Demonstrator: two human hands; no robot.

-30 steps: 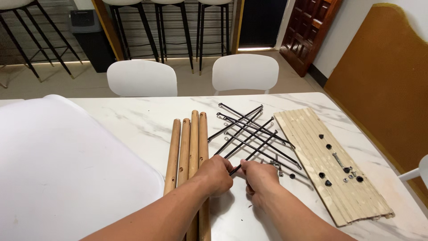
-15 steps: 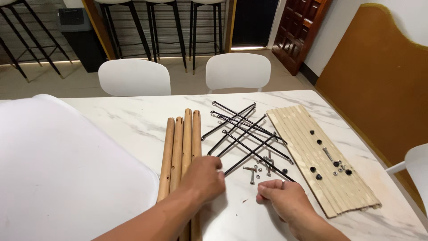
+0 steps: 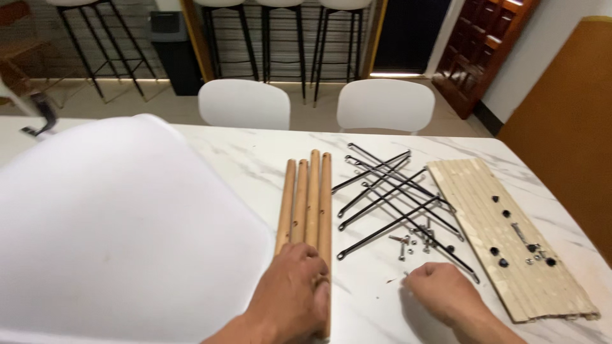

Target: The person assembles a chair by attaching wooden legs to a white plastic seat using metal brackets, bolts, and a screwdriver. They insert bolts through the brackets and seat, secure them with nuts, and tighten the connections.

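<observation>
Low in the middle of the frame the left hand (image 3: 294, 294) lies flat, fingers spread and unclenched, pressing on the near ends of four wooden legs (image 3: 306, 204) that lie side by side on the marble table (image 3: 255, 159), running up toward the centre. To its right, near the bottom edge, the right hand (image 3: 444, 294) is curled loosely with its fingertips pinched together on the tabletop; whether there is a small piece between them I cannot tell, it is too tiny to see. Just above that hand sits a scatter of small screws and nuts (image 3: 414, 241), half under a crisscross pile of thin black metal rods (image 3: 389, 194). If the right hand sweeps carelessly it could flick those screws along the smooth stone, and they would roll far. The round legs could also roll apart should the left palm lift or shove sideways. The rods are tangled, so tugging one might drag others and the hardware with it. At the right, the ribbed cardboard sheet (image 3: 503, 236) carries more dark fittings near the table edge; a nudge could tip them off. The big white seat shell (image 3: 121, 236) fills the left.
</observation>
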